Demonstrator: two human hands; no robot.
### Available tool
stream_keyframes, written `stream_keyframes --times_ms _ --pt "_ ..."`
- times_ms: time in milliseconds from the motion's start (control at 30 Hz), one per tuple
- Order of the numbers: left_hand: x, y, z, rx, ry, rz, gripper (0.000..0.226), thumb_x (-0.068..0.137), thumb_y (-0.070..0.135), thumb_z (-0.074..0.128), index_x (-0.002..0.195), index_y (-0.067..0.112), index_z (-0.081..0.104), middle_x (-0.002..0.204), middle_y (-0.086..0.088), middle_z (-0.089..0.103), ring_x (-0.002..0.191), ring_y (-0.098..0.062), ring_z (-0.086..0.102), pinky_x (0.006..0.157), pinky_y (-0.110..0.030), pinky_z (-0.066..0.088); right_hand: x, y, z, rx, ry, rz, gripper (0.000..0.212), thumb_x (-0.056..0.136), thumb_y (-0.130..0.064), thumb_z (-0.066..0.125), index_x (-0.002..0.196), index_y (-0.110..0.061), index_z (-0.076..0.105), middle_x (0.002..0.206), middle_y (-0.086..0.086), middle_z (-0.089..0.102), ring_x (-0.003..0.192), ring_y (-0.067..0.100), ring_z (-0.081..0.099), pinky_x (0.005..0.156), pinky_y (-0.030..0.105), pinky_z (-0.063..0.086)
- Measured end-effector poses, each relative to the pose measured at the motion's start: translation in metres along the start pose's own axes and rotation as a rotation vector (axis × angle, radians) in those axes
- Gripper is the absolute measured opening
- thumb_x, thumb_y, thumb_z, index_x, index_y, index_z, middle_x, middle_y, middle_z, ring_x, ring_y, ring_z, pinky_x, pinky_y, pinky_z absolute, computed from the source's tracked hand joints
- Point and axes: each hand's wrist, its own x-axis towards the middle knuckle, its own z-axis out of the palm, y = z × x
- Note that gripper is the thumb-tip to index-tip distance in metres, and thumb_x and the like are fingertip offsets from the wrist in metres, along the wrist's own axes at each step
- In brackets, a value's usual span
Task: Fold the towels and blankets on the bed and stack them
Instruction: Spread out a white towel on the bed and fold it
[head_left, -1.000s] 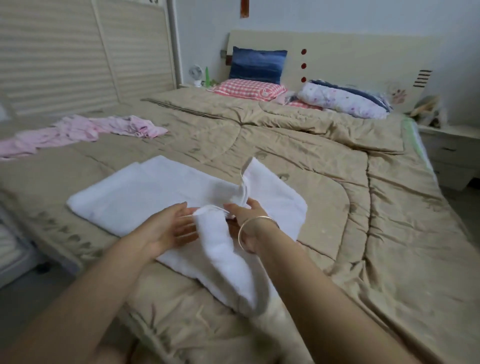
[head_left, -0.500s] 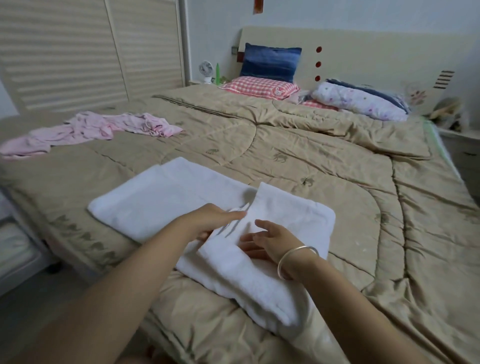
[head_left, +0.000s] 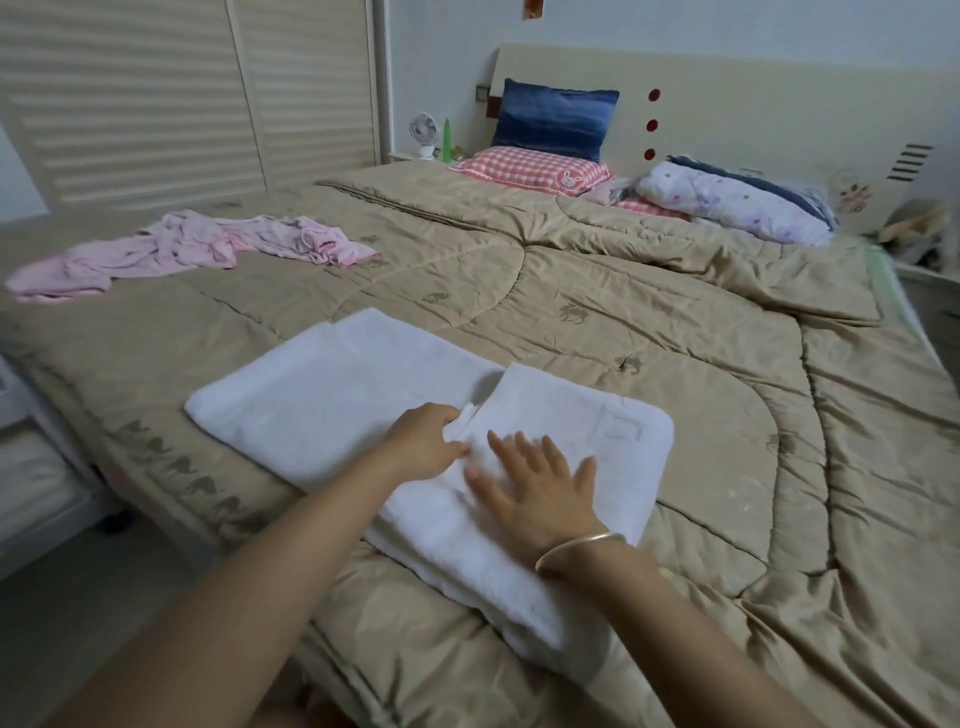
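Note:
A white towel (head_left: 332, 395) lies on the tan quilted bed (head_left: 649, 374) near its front edge, its right part folded over into a thicker layer. My right hand (head_left: 540, 493), with a metal bangle at the wrist, presses flat on that folded layer, fingers spread. My left hand (head_left: 423, 441) sits just left of it, its fingers curled round a bunched fold of the towel at the flap's edge. A crumpled pink cloth (head_left: 192, 249) lies unfolded at the far left of the bed.
Pillows lean at the headboard: a blue one (head_left: 553, 122), a red checked one (head_left: 530, 169) and a floral one (head_left: 732, 205). A small fan (head_left: 423, 132) stands on a bedside stand at the back. Slatted wardrobe doors (head_left: 156, 93) line the left wall.
The lifted towel end has been laid down over the towel. My right hand turned palm down and now presses flat on the fold; my left hand stays at the flap's edge.

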Motion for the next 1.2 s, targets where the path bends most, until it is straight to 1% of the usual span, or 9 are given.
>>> stream_keyframes --times_ms 133,367,567,667,800,933,1033,1100,1200 --pt "0.004 -0.013 0.003 0.017 0.086 -0.044 0.039 0.084 0.036 0.070 0.117 0.016 0.063 0.118 -0.003 0.066 0.110 -0.023 0.059 0.091 -0.031 0.045 0.002 -0.002 0.026 -0.165 -0.016 -0.019 0.090 0.071 -0.086 -0.001 0.150 -0.043 -0.005 0.161 -0.004 -0.010 0.146 0.025 -0.016 0.105 0.067 -0.017" --pt "-0.001 -0.096 -0.062 0.008 0.763 -0.374 0.050 0.086 0.030 0.068 0.130 0.014 0.050 0.139 -0.015 0.043 0.131 -0.035 0.035 0.107 -0.043 0.031 0.021 -0.013 0.023 -0.152 0.025 -0.029 0.096 0.066 -0.087 -0.007 0.150 -0.040 -0.006 0.160 -0.004 -0.013 0.145 0.028 -0.020 0.108 0.066 -0.015" --pt "-0.016 -0.166 -0.068 -0.668 0.921 -0.782 0.073 0.076 0.029 0.075 0.136 0.000 0.044 0.135 -0.017 0.052 0.119 -0.033 0.056 0.096 -0.044 0.050 0.040 -0.023 0.045 -0.247 0.016 0.020 0.100 0.062 -0.088 -0.008 0.149 -0.039 -0.014 0.159 -0.001 -0.021 0.143 0.031 -0.025 0.105 0.067 -0.016" --pt "-0.018 -0.176 -0.066 -1.095 0.875 -0.694 0.064 0.081 0.029 0.072 0.134 0.002 0.049 0.131 -0.011 0.058 0.111 -0.024 0.060 0.091 -0.039 0.052 0.044 -0.022 0.046 -0.266 0.014 0.029 0.100 0.062 -0.089 -0.009 0.148 -0.039 -0.016 0.158 -0.002 -0.021 0.144 0.031 -0.024 0.106 0.067 -0.014" --pt "-0.024 -0.160 -0.088 -1.573 0.511 -0.556 0.056 0.085 0.048 0.066 0.126 0.010 0.054 0.117 -0.005 0.062 0.101 -0.018 0.061 0.086 -0.038 0.049 0.043 -0.024 0.048 -0.280 0.010 0.027 0.100 0.061 -0.088 -0.011 0.148 -0.039 -0.017 0.158 -0.001 -0.022 0.143 0.031 -0.025 0.107 0.067 -0.014" --pt "-0.023 -0.082 -0.088 -1.597 0.563 -0.554 0.028 0.099 0.030 0.039 0.091 0.006 0.052 0.084 -0.011 0.058 0.071 -0.021 0.061 0.076 -0.033 0.053 0.042 -0.022 0.047 -0.269 0.032 0.024 0.102 0.060 -0.089 -0.011 0.149 -0.039 -0.015 0.158 -0.001 -0.021 0.143 0.030 -0.024 0.107 0.067 -0.014" --pt "-0.029 -0.044 -0.091 -1.421 0.471 -0.397 0.028 0.093 0.029 0.056 0.105 0.004 0.063 0.107 -0.013 0.071 0.094 -0.022 0.067 0.089 -0.035 0.051 0.039 -0.018 0.045 -0.173 0.042 0.012 0.097 0.065 -0.089 -0.004 0.149 -0.041 -0.010 0.159 -0.006 -0.017 0.145 0.025 -0.023 0.109 0.061 -0.018" --pt "-0.035 -0.030 -0.093 -1.361 0.325 -0.246 0.033 0.085 0.033 0.070 0.113 0.014 0.066 0.111 -0.004 0.072 0.097 -0.018 0.069 0.091 -0.035 0.052 0.041 -0.014 0.041 0.058 0.044 0.019 0.084 0.078 -0.083 0.008 0.150 -0.042 -0.002 0.160 -0.011 -0.007 0.146 0.018 -0.016 0.113 0.053 -0.019" --pt "-0.056 0.006 -0.075 -1.027 0.231 -0.025 0.034 0.074 0.036 0.079 0.100 0.015 0.071 0.098 0.002 0.075 0.096 -0.015 0.070 0.091 -0.036 0.054 0.038 -0.003 0.017 1.039 0.157 0.060 0.096 0.067 -0.092 0.030 0.146 -0.040 0.021 0.153 -0.013 0.026 0.145 0.018 0.019 0.120 0.044 0.004"
